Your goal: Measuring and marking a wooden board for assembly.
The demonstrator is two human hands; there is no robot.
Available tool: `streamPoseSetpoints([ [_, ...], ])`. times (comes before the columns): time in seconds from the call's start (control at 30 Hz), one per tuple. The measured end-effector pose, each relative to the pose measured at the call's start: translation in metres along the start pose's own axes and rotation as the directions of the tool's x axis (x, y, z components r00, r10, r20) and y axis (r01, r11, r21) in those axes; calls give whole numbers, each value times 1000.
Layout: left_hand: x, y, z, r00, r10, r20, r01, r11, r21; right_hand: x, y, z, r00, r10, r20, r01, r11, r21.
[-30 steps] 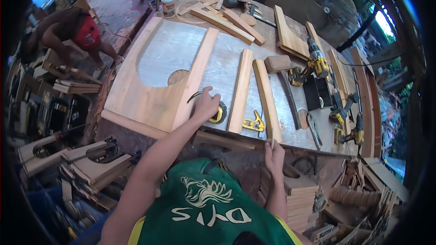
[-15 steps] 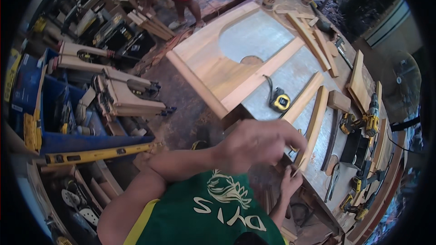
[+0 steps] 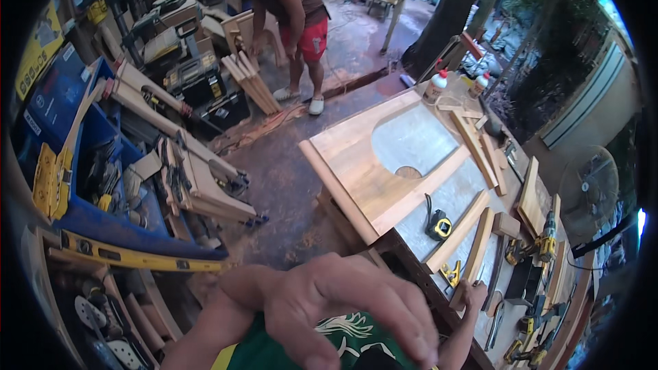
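My left hand (image 3: 349, 301) is raised large in front of me, its fingers loosely curled and apart with nothing between them. Farther right, my right hand (image 3: 474, 293) is closed at the near end of a narrow wooden strip (image 3: 479, 247) on the workbench; the fingertips are partly hidden. A small yellow clamp (image 3: 450, 273) lies beside that strip. To its left is another wooden strip (image 3: 458, 230), with a yellow-black tape measure (image 3: 439, 226) next to it. A wooden panel frame (image 3: 349, 171) with a rounded cutout rests on the bench's far left part.
Two glue bottles (image 3: 436, 86) stand at the back of the bench. A cordless drill (image 3: 546, 241) and more tools line its right side. A blue tool bin (image 3: 103, 212) and a yellow level (image 3: 123, 253) lie left. Another person (image 3: 296, 14) bends over wood pieces beyond.
My left hand has moved away from the bench edge toward me. The view has tilted up, showing more of the other person. My right hand stays near the strip's end.
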State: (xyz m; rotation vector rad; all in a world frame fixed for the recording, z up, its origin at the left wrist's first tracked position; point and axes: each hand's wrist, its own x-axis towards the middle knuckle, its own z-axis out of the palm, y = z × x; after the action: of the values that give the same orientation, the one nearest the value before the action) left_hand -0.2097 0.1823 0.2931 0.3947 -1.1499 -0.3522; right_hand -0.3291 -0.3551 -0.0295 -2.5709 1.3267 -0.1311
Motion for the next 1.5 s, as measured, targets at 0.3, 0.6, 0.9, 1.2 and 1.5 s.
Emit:
streamPoseSetpoints([
  [0.3,-29,-49,8,999,-22,-33,7,913,-408,-9,-68,-25,992,125,36,-123,992,-40],
  [0.6,-9,-61,14,978,59,-198,-168,788,-592,-28,-50,-54,1000,5,27,-18,870,492],
  [0.9,-38,-22,-41,959,-150,-241,95,970,-224,-132,-145,-32,835,-475,278,-400,-177,899],
  [1.2,-192,-20,-140,495,-293,-818,491,871,-15,-132,-188,-41,970,-174,170,-89,399,912],
  [1.5,-277,-13,-168,21,-265,-964,682,709,-180,-53,-128,-29,974,125,-186,-90,978,187],
])
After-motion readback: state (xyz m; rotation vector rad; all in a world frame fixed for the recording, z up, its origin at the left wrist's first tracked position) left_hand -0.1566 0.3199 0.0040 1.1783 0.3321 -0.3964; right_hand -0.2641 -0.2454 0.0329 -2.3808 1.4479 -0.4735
